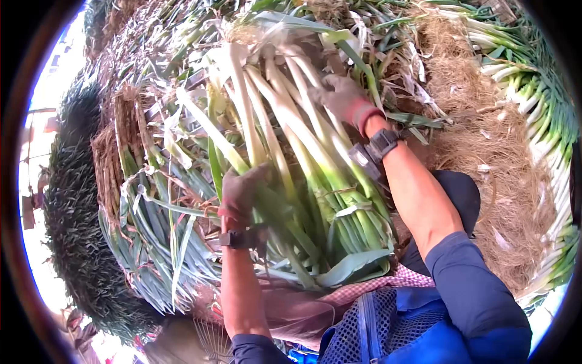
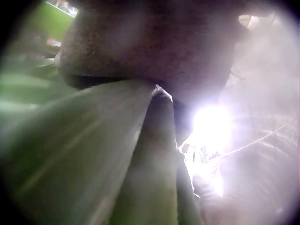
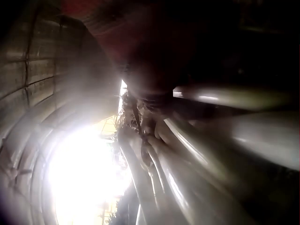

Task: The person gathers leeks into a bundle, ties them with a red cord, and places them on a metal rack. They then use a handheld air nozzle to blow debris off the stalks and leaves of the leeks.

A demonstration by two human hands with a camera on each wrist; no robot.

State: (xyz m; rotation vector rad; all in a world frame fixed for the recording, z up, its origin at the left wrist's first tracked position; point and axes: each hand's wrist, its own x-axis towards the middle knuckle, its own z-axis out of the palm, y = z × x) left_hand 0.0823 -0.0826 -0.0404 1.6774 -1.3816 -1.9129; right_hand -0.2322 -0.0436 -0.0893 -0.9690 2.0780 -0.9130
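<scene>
Large leeks (image 1: 285,115) with thick white stems and green leaves lie side by side in front of the person, their roots pointing away. The gloved left hand (image 1: 242,188) grips one leek (image 1: 209,130) around its green part, on the left side of the bunch. In the left wrist view, broad green leaves (image 2: 89,140) run out from under the glove (image 2: 150,47). The gloved right hand (image 1: 345,100) touches the white stems near the root end, fingers extended over the right side. Its glove is dark in the right wrist view, above pale stems (image 3: 178,159).
More leeks (image 1: 157,224) with drooping leaves are piled at the left. Dry leaf scraps (image 1: 406,67) lie beyond the right hand. A bed of brown roots (image 1: 497,194) spreads on the right, edged by a row of white-stemmed leeks (image 1: 542,139). Checked cloth (image 1: 388,282) lies close to the body.
</scene>
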